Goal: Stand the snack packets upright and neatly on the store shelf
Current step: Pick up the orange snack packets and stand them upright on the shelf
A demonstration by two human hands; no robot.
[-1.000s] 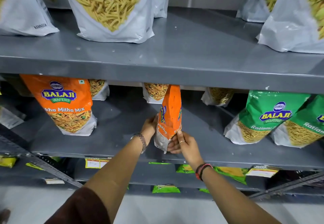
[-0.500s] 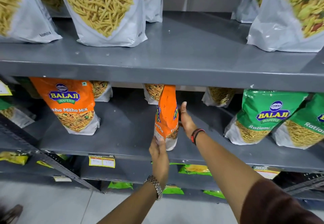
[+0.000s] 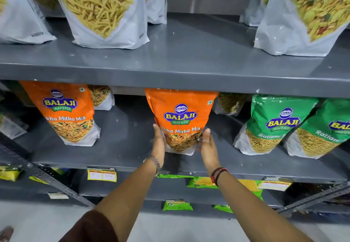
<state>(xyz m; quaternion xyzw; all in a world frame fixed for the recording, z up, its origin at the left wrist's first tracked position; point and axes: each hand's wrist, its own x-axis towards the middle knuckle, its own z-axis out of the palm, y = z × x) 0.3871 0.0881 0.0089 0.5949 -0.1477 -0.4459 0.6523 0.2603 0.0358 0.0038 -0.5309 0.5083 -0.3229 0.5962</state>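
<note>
An orange Balaji Mitha Mix packet (image 3: pixel 180 117) stands upright on the grey middle shelf (image 3: pixel 125 147), its front facing me. My left hand (image 3: pixel 158 143) presses flat against its lower left side. My right hand (image 3: pixel 207 148) rests against its lower right side, fingers straight. A second orange packet (image 3: pixel 64 109) stands to the left. Two green Ratlami packets (image 3: pixel 274 122) (image 3: pixel 325 130) lean at the right.
Large white packets of yellow sticks (image 3: pixel 102 9) and a mixed snack bag (image 3: pixel 306 14) stand on the upper shelf (image 3: pixel 189 52). Smaller packets sit at the back of the middle shelf. Price tags (image 3: pixel 101 175) and green packets (image 3: pixel 177 205) show on lower shelves.
The middle orange packet has turned from edge-on to front-facing. My left hand has moved from its bottom to its left side, and my right hand has come down to its right side.
</note>
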